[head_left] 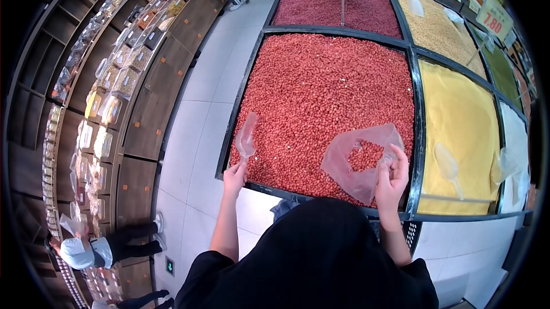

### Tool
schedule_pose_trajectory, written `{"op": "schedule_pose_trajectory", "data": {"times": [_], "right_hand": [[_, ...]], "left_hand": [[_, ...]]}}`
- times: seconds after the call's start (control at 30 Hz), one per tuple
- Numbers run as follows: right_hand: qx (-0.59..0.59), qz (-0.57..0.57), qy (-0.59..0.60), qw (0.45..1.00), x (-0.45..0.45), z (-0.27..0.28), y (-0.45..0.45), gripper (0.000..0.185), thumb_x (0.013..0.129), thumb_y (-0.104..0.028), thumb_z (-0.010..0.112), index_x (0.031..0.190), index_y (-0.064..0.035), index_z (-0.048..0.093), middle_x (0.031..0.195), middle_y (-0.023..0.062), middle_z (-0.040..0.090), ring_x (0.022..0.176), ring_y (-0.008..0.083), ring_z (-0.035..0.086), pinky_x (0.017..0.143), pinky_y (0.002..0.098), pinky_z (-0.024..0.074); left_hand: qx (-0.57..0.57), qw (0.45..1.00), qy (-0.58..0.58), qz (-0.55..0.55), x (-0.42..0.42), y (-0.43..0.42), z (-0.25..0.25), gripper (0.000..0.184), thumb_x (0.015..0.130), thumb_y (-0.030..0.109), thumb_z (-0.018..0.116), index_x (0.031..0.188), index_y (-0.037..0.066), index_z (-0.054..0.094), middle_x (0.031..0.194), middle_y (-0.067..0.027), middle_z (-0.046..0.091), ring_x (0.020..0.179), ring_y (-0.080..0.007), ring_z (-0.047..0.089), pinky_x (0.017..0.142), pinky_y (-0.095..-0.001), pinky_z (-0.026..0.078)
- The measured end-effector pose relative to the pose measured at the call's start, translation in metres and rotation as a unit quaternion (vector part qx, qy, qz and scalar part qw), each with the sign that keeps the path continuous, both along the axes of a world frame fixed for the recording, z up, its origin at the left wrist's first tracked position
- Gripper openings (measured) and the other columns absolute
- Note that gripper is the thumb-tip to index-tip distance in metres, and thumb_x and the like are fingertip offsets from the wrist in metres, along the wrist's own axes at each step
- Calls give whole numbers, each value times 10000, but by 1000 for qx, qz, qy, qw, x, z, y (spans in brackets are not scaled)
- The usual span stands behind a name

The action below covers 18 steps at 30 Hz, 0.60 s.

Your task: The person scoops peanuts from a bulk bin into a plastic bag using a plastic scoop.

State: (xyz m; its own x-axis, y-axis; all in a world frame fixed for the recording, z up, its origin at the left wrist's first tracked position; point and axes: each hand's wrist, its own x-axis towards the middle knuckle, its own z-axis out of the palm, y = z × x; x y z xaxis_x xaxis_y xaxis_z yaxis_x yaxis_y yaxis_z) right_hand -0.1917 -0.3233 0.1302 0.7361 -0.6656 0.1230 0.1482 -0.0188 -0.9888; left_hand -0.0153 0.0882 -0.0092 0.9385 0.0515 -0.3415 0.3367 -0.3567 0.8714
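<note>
A large black-framed bin is filled with red peanuts. At its lower left corner my left hand is closed round the handle of a clear scoop, whose blade lies over the peanuts. On the right side of the bin my right hand pinches the rim of a clear plastic bag. The bag's mouth is spread wide, and red peanuts show inside its opening. Scoop and bag are well apart.
Behind lies a bin of darker red beans with a price sign on a post. Yellow grain with a scoop fills the bin at right. Shelves line the left; a person stands there, and others are partly visible.
</note>
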Motion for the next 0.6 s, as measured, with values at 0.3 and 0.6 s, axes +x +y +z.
{"op": "schedule_pose_trajectory", "data": {"times": [0.3,0.6], "right_hand": [[5,-5,-3,1000,2,2,3,478,936,103,512,1400,-9,497,827,-33,532,694,14,454,613,170,340],[-3,-15,2,1000,2,1,3,467,937,103,511,1392,-2,500,821,-36,528,692,16,455,618,172,339]], "left_hand": [[-142,984,98,52,-4,3,3,298,1018,314,631,842,77,670,675,13,598,527,-77,533,430,-216,353],[-283,946,147,61,-6,5,5,252,1043,304,584,1083,75,681,809,-9,620,582,-75,527,453,-196,359]]}}
